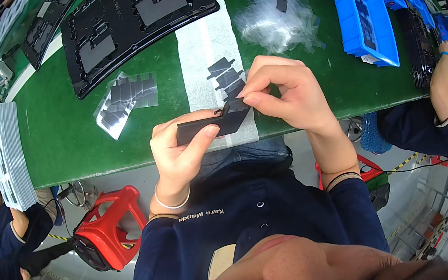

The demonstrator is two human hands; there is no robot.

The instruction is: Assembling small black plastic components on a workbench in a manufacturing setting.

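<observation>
My left hand (172,156) grips a flat black rectangular part (194,132) by its left end, thumb on the near face and fingers behind. The part is held tilted just above the table's front edge, with a dark flap or strip standing up toward its right end. At that end my right hand (292,89) is closed in a pinch, thumb against forefinger. What lies between those fingertips is too small to make out. Right behind the part, several black adhesive pieces (219,68) with small tabs lie on a white cloth strip (200,46).
Left on the green table (58,140) lie clear sheets with black pieces (132,94). Behind stands a black moulded tray (132,58). A heap of clear films (271,24) and a blue bin (348,13) are at right. White trays (12,158) are stacked far left. Co-workers sit at both sides.
</observation>
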